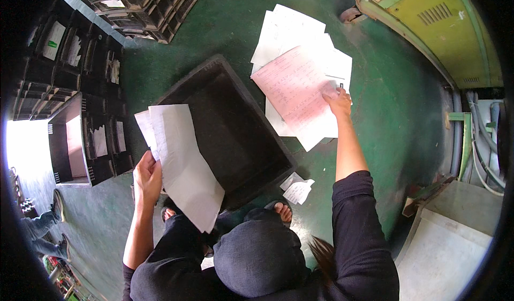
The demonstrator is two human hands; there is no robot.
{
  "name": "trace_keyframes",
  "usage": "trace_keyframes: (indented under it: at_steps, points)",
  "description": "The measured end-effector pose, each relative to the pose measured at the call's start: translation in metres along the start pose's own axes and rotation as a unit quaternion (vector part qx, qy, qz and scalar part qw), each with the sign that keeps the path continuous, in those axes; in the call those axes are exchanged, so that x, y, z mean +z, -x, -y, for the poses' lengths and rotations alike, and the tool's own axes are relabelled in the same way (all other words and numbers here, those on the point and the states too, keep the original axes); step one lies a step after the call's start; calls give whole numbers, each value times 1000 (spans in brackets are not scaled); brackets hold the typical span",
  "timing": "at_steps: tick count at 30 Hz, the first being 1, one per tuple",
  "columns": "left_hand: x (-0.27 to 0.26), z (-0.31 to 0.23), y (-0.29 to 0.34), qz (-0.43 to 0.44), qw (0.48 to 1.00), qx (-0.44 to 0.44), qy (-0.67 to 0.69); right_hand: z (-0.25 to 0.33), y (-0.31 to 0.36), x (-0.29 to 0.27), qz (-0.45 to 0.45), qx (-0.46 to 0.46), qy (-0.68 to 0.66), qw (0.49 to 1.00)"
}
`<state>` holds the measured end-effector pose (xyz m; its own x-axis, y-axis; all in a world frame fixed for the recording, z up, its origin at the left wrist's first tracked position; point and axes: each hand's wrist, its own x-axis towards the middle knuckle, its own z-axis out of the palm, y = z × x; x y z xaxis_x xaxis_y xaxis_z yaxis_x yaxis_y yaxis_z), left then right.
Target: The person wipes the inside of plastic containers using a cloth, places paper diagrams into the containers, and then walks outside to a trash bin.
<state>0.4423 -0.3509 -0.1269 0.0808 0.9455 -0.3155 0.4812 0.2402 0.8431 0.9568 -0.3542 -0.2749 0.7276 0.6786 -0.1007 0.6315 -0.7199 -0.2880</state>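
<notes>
L hand (147, 179) clamped on wht sheets (184, 159) over blk bin (235, 124), near-L edge; R hand (338, 102) on pink sheet (292, 84) past far-R edge, can't tell from here if pinching.

Held the left hand (147, 179) at eight o'clock, closed in a pinch; reached toward two o'clock with the right hand (338, 103), palm down, on an outstretched right arm (350, 154).

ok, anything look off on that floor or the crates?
Yes: a ragged white scrap lies loose on the floor by the open black crate's near right corner, apart from the fanned papers under the right hand. A label on the crates at left looks torn, its edge jagged.
</notes>
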Motion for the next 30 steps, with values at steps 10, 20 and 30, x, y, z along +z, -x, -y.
trace_keyframes:
  at_steps: [10,20,30]
  points:
    - [4,-9,8,-13,1000,-15,-22,-69,-52,14,-29,256,-111,960]
    - [12,-12,11,-19,996,-12,-81,-22,-51,-6,-12,24,-296,955]
    - [9,-8,11,2,999,-9,-52,-40,-1,10,-106,84,-193,972]
